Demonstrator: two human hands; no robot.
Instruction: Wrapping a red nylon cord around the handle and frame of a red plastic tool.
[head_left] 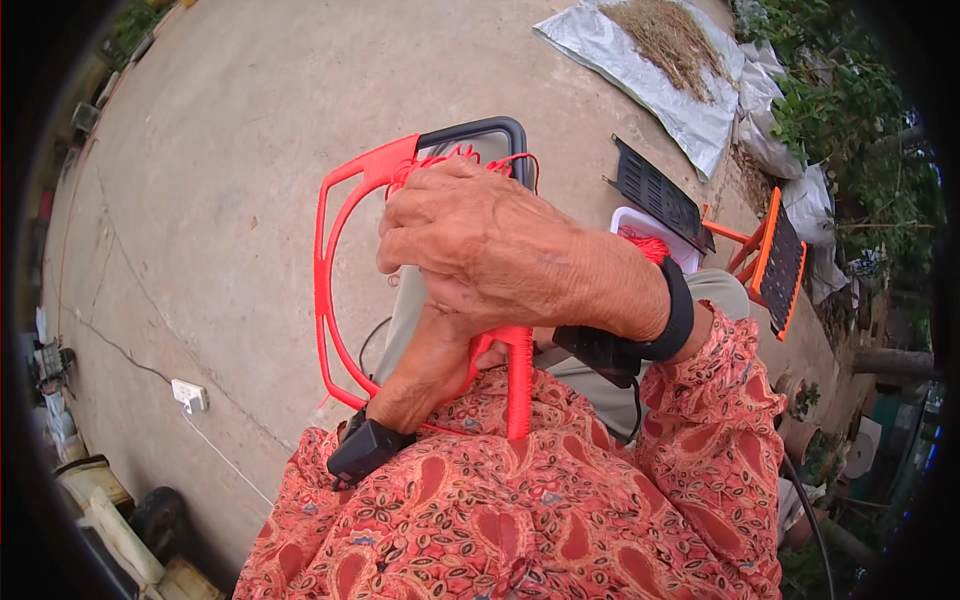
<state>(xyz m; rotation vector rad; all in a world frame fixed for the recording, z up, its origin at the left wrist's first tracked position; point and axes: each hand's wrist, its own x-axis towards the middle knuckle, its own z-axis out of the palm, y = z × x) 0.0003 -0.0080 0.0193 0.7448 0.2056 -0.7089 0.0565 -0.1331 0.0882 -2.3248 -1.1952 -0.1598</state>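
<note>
A looped tube frame (322,285) lies over my lap. Most of it is wrapped tightly in red cord, while a stretch of black tube (478,126) is bare at the far right corner. My left hand (440,345) is closed around the near, red-wrapped part of the frame; my right hand crosses above and hides some of its fingers. My right hand (475,235) is closed at the frame's far side, its fingers bent around the red cord (470,155). Loose curls of that cord stick out past the knuckles. Its fingertips are mostly hidden.
Right of my knee stands a white tub (628,215) with red cord inside. Beyond it are a black slotted panel (660,190) and an orange stand (768,240). Dried stalks (665,40) lie on a silver sheet (600,50). A white socket block (188,395) rests on the concrete at left.
</note>
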